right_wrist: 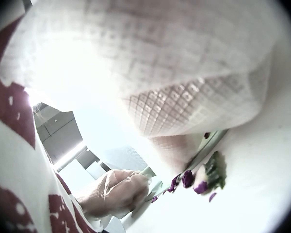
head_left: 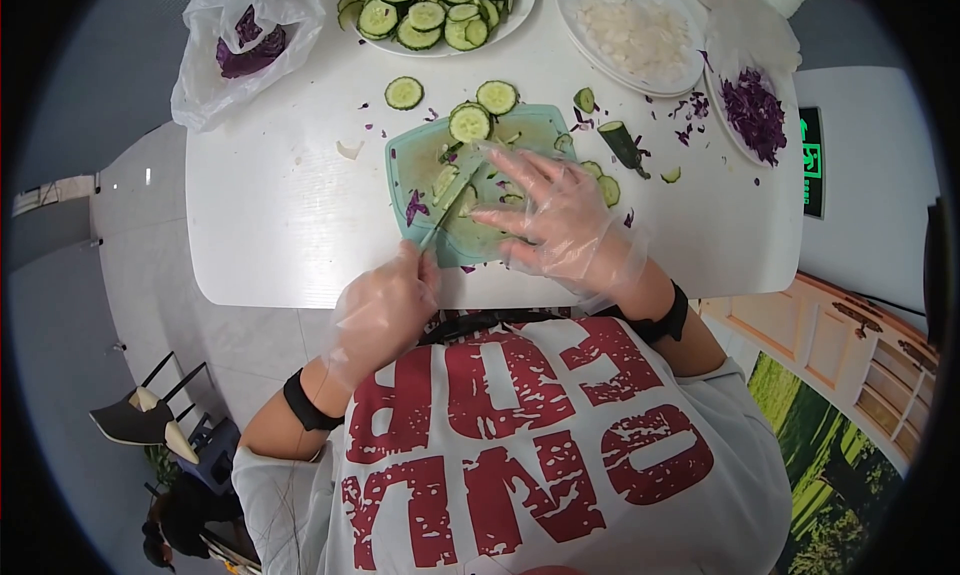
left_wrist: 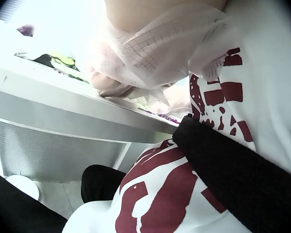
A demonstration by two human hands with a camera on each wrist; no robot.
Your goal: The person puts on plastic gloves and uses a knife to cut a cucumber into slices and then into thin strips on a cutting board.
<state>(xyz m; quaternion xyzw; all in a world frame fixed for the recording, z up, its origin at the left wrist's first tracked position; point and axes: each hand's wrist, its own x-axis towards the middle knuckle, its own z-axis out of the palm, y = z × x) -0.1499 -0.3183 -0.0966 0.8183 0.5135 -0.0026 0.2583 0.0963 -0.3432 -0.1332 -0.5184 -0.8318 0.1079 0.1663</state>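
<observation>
Gloved in clear plastic, my left hand (head_left: 385,310) grips the handle of a knife (head_left: 458,189) in the head view. Its blade slants up and right over the green cutting board (head_left: 405,165). My right hand (head_left: 575,220) has its fingers spread over the board's right half, index fingertip by the blade's tip; contact is unclear. Cucumber slices (head_left: 469,123) and purple cabbage bits (head_left: 416,207) lie on the board. In the right wrist view, my left hand (right_wrist: 121,191) is curled round the handle. Glove plastic hides the left fingers in the left wrist view.
Behind the board stand a plate of cucumber slices (head_left: 425,17), a plate of pale slices (head_left: 635,35) and a plastic bag (head_left: 205,60) with purple cabbage. Shredded cabbage (head_left: 752,115) is at the right. A cucumber end (head_left: 622,144) lies beside the board on the white table (head_left: 270,215).
</observation>
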